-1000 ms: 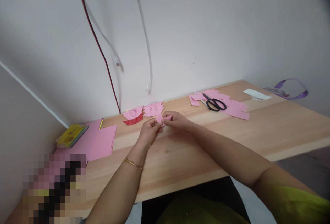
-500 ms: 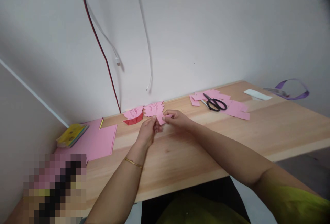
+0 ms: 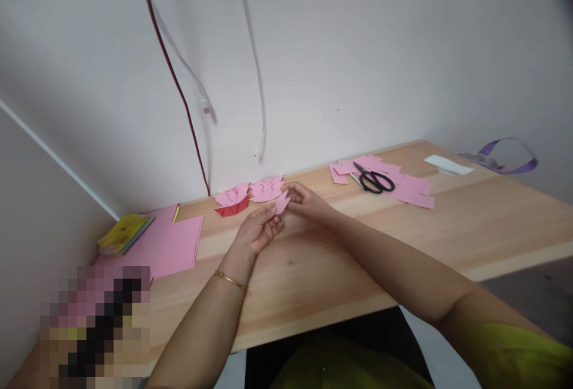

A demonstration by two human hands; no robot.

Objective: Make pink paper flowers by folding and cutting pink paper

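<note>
Between my two hands is a small folded piece of pink paper (image 3: 282, 203), raised just above the table. My left hand (image 3: 259, 227) pinches its lower left side between thumb and fingers. At its right edge, the fingers of my right hand (image 3: 307, 203) are closed on the paper too. Right behind lie two clusters of folded pink paper pieces, one on the left (image 3: 231, 195) and one on the right (image 3: 267, 189). A red folded paper (image 3: 231, 206) rests in front of the left cluster.
To the right, black-handled scissors (image 3: 376, 181) lie on pink paper cards (image 3: 409, 189). A white strip (image 3: 447, 165) is farther right. Large pink sheets (image 3: 174, 249) and a yellow packet (image 3: 124, 234) occupy the left. Cables (image 3: 185, 102) hang along the wall behind the wooden table (image 3: 322, 281).
The pink paper was a flatter, wider piece and now shows as a smaller, pointed folded shape. My right hand has shifted slightly up and its fingers have changed their hold.
</note>
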